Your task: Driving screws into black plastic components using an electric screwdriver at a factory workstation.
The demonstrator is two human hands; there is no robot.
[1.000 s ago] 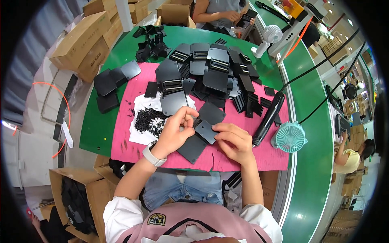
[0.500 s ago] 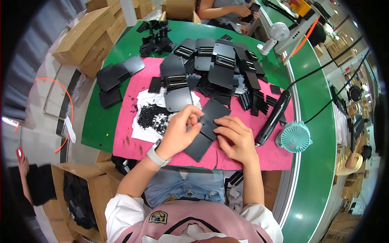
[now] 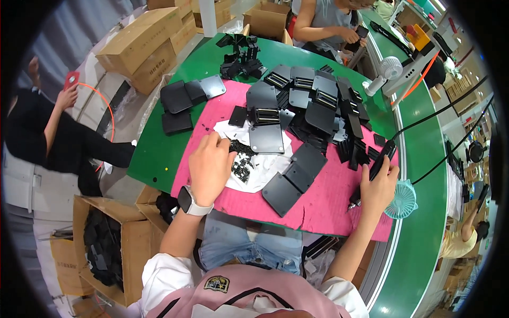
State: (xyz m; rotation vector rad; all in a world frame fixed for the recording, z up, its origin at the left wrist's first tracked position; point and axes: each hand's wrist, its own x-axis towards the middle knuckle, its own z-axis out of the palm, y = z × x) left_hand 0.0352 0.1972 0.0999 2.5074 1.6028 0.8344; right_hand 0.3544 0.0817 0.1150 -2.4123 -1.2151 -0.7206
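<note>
A green counter [image 3: 146, 157] carries a pink mat [image 3: 331, 214], and toward its far side lies a loose heap of black plates [image 3: 321, 114], stacked at odd angles, which a careless knock could send sliding. A white sheet [image 3: 274, 170] lies nearer the person, beside the black plate assembly [image 3: 298, 177], two plates overlapping a narrower piece between them, flat on the mat's near half. Neither hand touches it, so it could shift or turn if pushed while unsupported. The left hand [image 3: 210, 167] is over the sheet's left part, fingers curled; whether it pinches anything I cannot tell. The right hand [image 3: 379, 190] is wrapped around a black power driver [image 3: 378, 164], whose bit slants toward the mat; lowered off-centre, it could skid and scratch a plate, and its cord could snag on the teal fan [image 3: 402, 200] close by. Smallest are the tiny black pieces [image 3: 241, 170], apparently screws, piled loose at the left hand's fingers; a brush of the wrist or a tug on the sheet could scatter them.
</note>
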